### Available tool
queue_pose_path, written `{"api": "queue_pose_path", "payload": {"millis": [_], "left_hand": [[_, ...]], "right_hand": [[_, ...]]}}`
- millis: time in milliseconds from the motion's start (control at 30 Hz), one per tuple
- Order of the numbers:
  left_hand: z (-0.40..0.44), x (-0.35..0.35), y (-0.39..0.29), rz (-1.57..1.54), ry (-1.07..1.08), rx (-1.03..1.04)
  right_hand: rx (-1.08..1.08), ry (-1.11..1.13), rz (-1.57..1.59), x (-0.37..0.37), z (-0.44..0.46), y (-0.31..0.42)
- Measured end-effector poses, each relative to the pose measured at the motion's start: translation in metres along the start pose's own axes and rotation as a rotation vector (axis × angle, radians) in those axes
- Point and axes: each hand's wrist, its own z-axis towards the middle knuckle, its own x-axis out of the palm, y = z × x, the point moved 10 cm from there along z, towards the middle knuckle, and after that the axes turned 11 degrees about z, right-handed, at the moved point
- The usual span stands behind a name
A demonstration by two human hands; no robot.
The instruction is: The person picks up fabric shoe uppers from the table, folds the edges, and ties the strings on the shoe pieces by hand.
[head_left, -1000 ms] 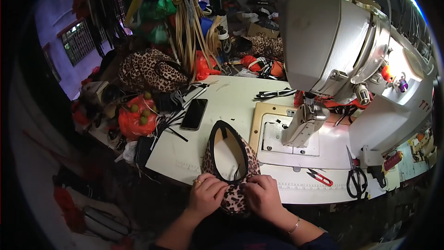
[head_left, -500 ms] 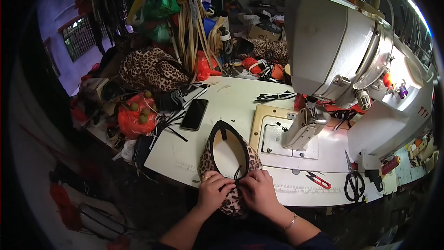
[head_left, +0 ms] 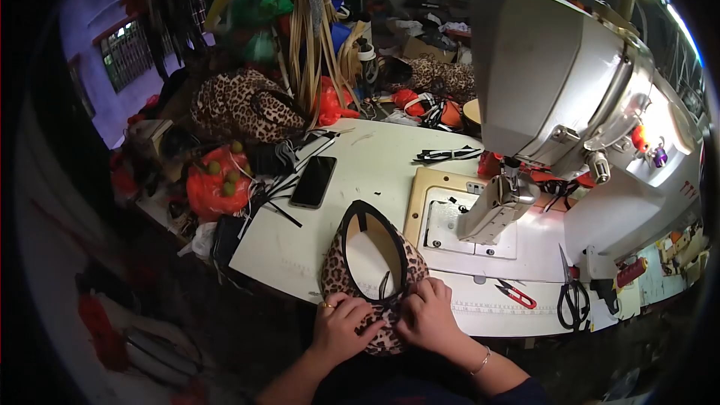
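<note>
A leopard-print shoe upper [head_left: 334,270] with black binding around its oval opening lies at the table's near edge, the opening facing up and its pale lining showing. A thin black cord loop [head_left: 384,285] stands at the near end of that opening. My left hand [head_left: 346,328] grips the upper's near left side, thumb reaching across the print. On the other side my right hand [head_left: 429,316] has its fingers closed on the material just below the binding. What lies under the right fingertips is hidden.
A post-bed sewing machine [head_left: 499,206] stands to the right. Red thread snips [head_left: 517,296] and black scissors [head_left: 574,304] lie near the front edge. A phone [head_left: 313,181], black strips [head_left: 448,154] and a red bag of round fruit [head_left: 217,187] are farther back.
My fingertips, close together at the cord before, have drawn apart. The left hand has slid down along the upper and the right a little outward. The cord loop now stands free of the fingers.
</note>
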Motion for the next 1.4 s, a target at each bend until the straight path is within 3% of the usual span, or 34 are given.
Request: {"api": "queue_pose_path", "payload": {"millis": [500, 833, 933, 1033, 1100, 1167, 1233, 1267, 1400], "left_hand": [[-0.010, 0.002, -0.010, 0.065, -0.019, -0.014], [-0.024, -0.006, 0.006, 0.050, -0.058, -0.166], [-0.035, -0.002, 0.018, 0.006, -0.066, -0.228], [-0.050, -0.009, 0.023, -0.048, -0.087, -0.273], [-0.051, -0.014, 0.017, -0.041, -0.068, -0.268], [-0.048, -0.003, 0.002, -0.078, 0.061, -0.260], [-0.048, 0.003, -0.003, -0.057, 0.035, -0.223], [-0.049, 0.007, -0.002, -0.073, 0.024, -0.225], [-0.047, 0.007, -0.011, -0.155, -0.016, -0.183]], "right_hand": [[-0.039, -0.064, 0.090, -0.014, -0.018, 0.011], [-0.034, -0.046, 0.104, -0.023, -0.034, 0.010], [-0.002, -0.021, 0.137, -0.024, -0.035, 0.004], [0.097, 0.105, 0.388, -0.026, -0.027, -0.013], [0.265, 0.049, 0.491, -0.040, -0.014, -0.021], [0.224, 0.023, 0.396, -0.041, 0.000, -0.016], [-0.002, 0.110, 0.350, -0.028, 0.013, 0.005], [-0.004, 0.193, 0.306, -0.016, 0.013, 0.003], [-0.058, 0.146, 0.318, -0.008, 0.017, 0.000]]}}
